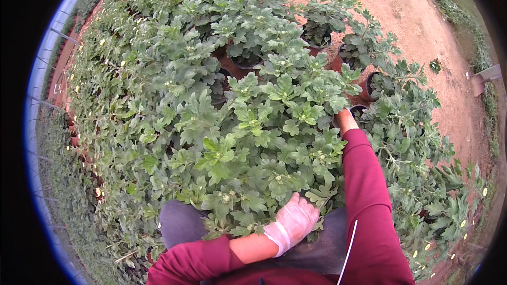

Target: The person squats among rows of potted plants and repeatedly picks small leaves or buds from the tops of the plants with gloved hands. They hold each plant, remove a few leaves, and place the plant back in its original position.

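Leafy potted chrysanthemum plants [285, 122] with small green bud clusters fill the space before me. My left hand [295, 221], in a thin translucent glove with a band at the wrist, rests low against the foliage above my lap. Its fingers are bent, and whether they hold a stem cannot be told. My right arm reaches forward along the right side of the nearest plant. Only the wrist of my right hand [345, 120] shows, beside a pot's dark rim [358, 109]; leaves hide the fingers.
More plants in brown pots [366, 87] stand ahead and to the right. Reddish bare soil [416, 19] borders them. At the left are plants with pale yellow flowers [98, 192] and a bluish sheet wall [33, 99]. A white strip [348, 249] lies across my right sleeve.
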Available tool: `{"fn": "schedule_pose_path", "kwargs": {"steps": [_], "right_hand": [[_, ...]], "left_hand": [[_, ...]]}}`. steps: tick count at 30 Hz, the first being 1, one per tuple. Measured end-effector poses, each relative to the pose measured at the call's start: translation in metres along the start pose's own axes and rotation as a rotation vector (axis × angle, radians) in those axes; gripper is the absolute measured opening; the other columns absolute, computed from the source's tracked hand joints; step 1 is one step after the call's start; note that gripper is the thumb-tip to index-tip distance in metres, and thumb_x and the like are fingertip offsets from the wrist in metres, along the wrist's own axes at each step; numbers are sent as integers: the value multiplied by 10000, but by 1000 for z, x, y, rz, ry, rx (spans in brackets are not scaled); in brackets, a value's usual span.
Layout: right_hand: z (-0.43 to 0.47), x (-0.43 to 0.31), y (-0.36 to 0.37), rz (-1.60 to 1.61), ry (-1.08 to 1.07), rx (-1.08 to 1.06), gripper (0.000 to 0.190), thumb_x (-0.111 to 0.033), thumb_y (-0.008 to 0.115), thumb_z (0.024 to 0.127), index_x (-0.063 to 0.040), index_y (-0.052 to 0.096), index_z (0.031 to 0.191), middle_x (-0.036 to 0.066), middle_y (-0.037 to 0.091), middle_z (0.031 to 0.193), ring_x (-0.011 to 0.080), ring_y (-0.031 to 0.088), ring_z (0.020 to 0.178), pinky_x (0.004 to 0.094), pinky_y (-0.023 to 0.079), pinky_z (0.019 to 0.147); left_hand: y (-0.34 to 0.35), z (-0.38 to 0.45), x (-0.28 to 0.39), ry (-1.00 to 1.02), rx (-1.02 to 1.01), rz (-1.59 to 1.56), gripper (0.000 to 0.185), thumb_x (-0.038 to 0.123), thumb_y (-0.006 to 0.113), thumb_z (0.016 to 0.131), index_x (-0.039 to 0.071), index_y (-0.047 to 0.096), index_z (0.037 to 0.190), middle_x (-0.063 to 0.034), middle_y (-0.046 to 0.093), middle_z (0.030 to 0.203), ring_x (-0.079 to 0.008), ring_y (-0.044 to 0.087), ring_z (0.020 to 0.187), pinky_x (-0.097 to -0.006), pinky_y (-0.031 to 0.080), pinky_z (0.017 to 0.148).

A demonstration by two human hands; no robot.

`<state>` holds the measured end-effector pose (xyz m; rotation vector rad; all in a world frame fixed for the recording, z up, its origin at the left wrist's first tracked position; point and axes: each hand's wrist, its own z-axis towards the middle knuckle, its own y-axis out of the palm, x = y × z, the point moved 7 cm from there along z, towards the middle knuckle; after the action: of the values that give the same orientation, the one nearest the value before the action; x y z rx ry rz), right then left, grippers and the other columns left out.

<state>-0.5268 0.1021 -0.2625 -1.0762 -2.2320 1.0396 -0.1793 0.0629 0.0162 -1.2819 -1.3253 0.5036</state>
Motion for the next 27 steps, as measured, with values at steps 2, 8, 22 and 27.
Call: {"fn": "schedule_pose_path", "kwargs": {"steps": [2, 8, 22, 27], "right_hand": [[-3, -20, -5, -16, -96, 89, 551, -444, 801, 830, -134, 665, 1265, 130, 700, 1300, 309, 691, 1135, 402, 558, 953], [-10, -49, -30, 39, -75, 89, 643, -506, 800, 820, -144, 632, 1324, 129, 683, 1337, 308, 675, 1177, 392, 544, 992], [-38, 1, -122, 495, -66, 583, 535, -395, 520, 954, -14, 626, 1315, 157, 651, 1341, 275, 669, 1148, 331, 539, 1007], [-97, -7, -128, 893, -382, 718, 285, -87, 497, 1060, 62, 579, 1288, 204, 671, 1256, 286, 736, 1005, 307, 592, 945]], "left_hand": [[3, 2, 0, -13, 8, 17, 259, 182, 587, 921, 65, 696, 1125, -98, 708, 954, -297, 670, 970, -516, 452, 1058], [17, 2, 1, -22, -41, 28, 219, 181, 574, 929, 89, 706, 1078, -95, 717, 937, -287, 679, 971, -513, 443, 1064], [-6, -4, -7, 45, 45, 61, 349, 177, 569, 901, 48, 638, 1218, -131, 651, 991, -325, 653, 952, -508, 501, 941], [-57, -31, 29, 208, 308, 73, 373, 237, 670, 887, 32, 644, 1198, -140, 647, 1041, -319, 651, 963, -467, 496, 912]]}}
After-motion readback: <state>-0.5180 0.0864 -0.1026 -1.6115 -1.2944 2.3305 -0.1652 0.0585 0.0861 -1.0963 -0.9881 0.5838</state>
